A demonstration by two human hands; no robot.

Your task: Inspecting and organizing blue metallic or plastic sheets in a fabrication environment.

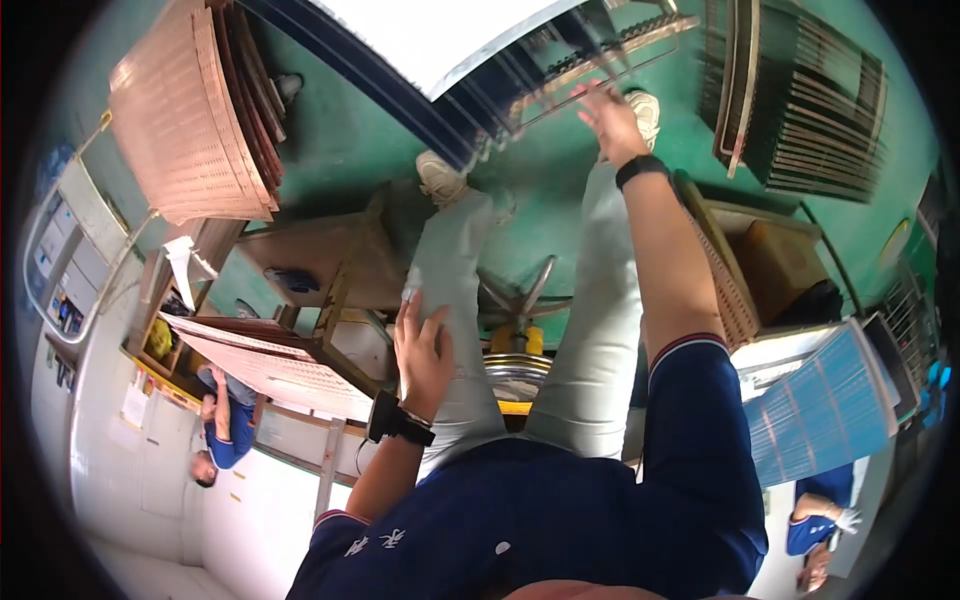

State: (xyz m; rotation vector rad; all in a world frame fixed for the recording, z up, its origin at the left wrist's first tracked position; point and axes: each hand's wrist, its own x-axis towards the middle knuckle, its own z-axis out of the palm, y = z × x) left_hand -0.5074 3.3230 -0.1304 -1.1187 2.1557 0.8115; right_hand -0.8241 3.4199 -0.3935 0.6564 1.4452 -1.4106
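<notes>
My left hand [424, 355] hangs over my left thigh with its fingers apart and nothing in them. My right hand [610, 120] reaches forward, its fingers stretched toward a long thin metal rod [640, 68] on the edge of a rack [560, 72]. Whether the fingertips touch the rod, I cannot tell. Motion smears this rack, which has dark slats and a row of small teeth along its side. A large white panel [440, 40] covers part of it at the top of the view.
Stacks of copper-coloured perforated boards [180, 120] stand at far left, with more boards [270, 365] nearer. A slatted rack [825, 110] is at far right. A wooden box [780, 265] and blue panel [825, 405] lie right. A round stool [517, 370] stands between my legs. Two people [232, 425] work nearby.
</notes>
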